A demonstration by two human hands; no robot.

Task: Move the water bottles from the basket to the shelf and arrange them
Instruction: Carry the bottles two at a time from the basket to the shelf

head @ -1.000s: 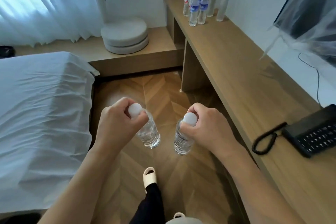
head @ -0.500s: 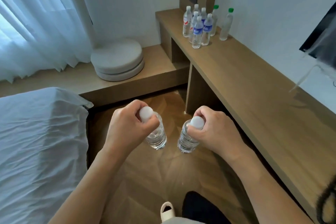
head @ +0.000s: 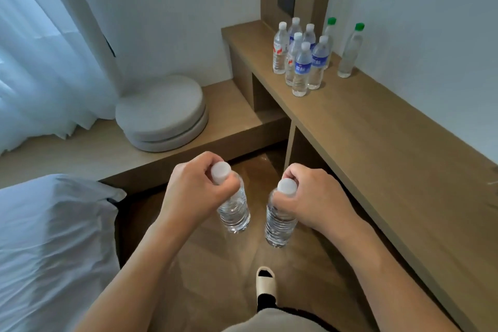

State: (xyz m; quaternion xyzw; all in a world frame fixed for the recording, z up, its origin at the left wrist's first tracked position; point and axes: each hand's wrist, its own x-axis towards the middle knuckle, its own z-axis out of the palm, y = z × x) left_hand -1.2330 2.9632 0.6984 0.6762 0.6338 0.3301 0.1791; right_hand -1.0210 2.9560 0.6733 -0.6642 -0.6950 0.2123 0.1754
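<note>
Wooden shelf [head: 377, 143] runs along the right wall toward the far corner, and compared with a second ago it fills much more of the view: the cluster of bottles [head: 301, 62] standing at its far end looks larger and nearer, and the black telephone that sat on the near part of the shelf has dropped out of sight. That fits a person walking forward along the bed [head: 54, 237], one slippered foot [head: 266, 281] leading on the herringbone floor. The left hand [head: 194, 191] has its fingers curled round the neck of one clear bottle [head: 234, 210], just under the white cap, and the right hand [head: 315, 197] grips a second clear bottle [head: 279, 221] the same way; both bottles hang roughly upright, side by side but apart, over the floor and not yet above the shelf. The grips look unchanged across the frames. The basket is nowhere in view (presumably behind the person). Two green-capped bottles [head: 350, 51] stand a little to the right of the main group, near the wall. My reading is that this is the carry stage, with setting down and lining up beside the standing group left to do.
</note>
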